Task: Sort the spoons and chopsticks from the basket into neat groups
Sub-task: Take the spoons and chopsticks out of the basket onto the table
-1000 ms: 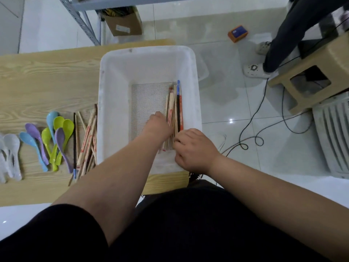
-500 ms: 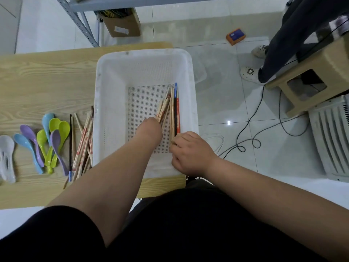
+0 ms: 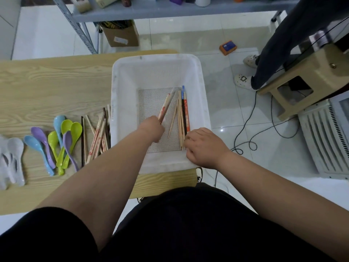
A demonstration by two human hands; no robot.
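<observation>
**Both hands in the basket, chopsticks half cleared**

Nearest the camera is dark clothing, with two bare forearms reaching forward from it into the basket [image 3: 156, 72]. This is a white plastic tub with rounded corners, smooth sloped walls and a flat floor pierced with fine holes. It stands on the right end of the bench [image 3: 47, 87], a pale board with a printed wood grain.

The left hand [image 3: 153, 129], over the basket's floor, is closed round the printed chopsticks [image 3: 167, 104]. These are thin pale wooden sticks with red marks, angled up and away from it. The right hand [image 3: 203, 146] sits at the basket's near right corner. Its fingers are curled against the near ends of the loose chopsticks [image 3: 182, 118], which lie along the basket's right wall. I cannot tell whether it grips them. Most of those are bare wood; one is dark with a blue tip and one is red.

Just left of the basket lies the chopstick pile [image 3: 98, 137]. Farther left are the glossy coloured spoons [image 3: 62, 140], in blue, green and purple, then the white spoons [image 3: 13, 159].

Right of the basket, black cable [image 3: 245, 129] loops over shiny white floor tiles beside a slatted white unit [image 3: 324, 140] and a beige stool [image 3: 302, 76]. Beyond the basket are an orange block [image 3: 228, 47], a cardboard box [image 3: 121, 35] and a grey metal shelf [image 3: 170, 8].
</observation>
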